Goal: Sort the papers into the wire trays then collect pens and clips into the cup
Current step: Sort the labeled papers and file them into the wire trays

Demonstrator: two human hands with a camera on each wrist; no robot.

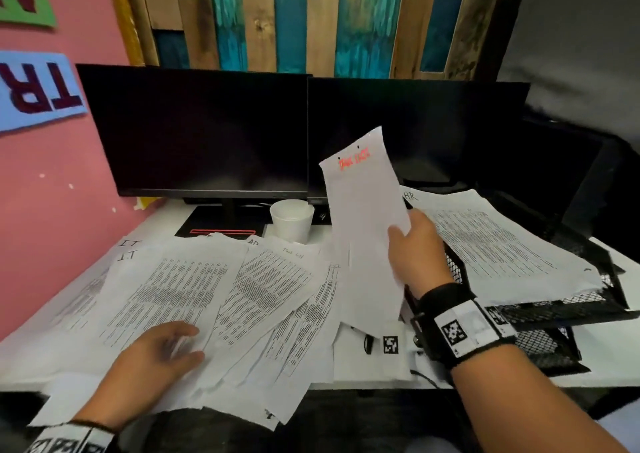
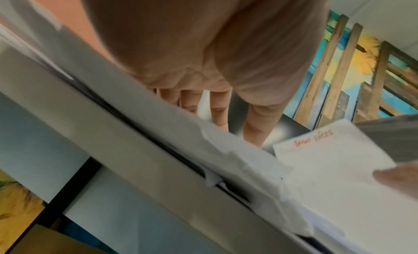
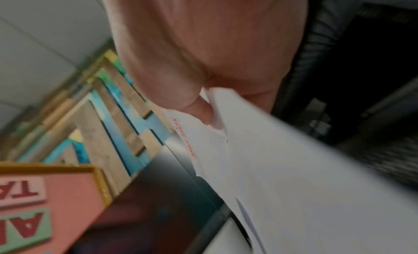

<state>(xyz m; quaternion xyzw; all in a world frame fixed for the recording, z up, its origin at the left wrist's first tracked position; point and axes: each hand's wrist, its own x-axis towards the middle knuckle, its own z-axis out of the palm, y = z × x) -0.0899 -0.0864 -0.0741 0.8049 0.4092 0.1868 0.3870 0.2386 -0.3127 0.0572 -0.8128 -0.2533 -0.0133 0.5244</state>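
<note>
My right hand point(image 1: 405, 230) pinches a white sheet with a red handwritten heading point(image 1: 363, 210) by its right edge and holds it upright over the desk, left of the black wire trays point(image 1: 588, 302). In the right wrist view my thumb point(image 3: 201, 111) presses on that sheet point(image 3: 294, 168). The top tray carries printed papers marked HR point(image 1: 502, 244). My left hand point(image 1: 187, 343) rests with loose fingers point(image 2: 219, 113) on a spread of printed papers point(image 1: 194, 289). A white foam cup point(image 1: 292, 222) stands upright behind the spread.
Two dark monitors point(image 1: 207, 133) stand along the back of the white desk point(image 1: 381, 366). Some sheets hang over the desk's front edge. A small dark object point(image 1: 368, 343) lies by a square marker tag near my right wrist. A pink wall closes the left side.
</note>
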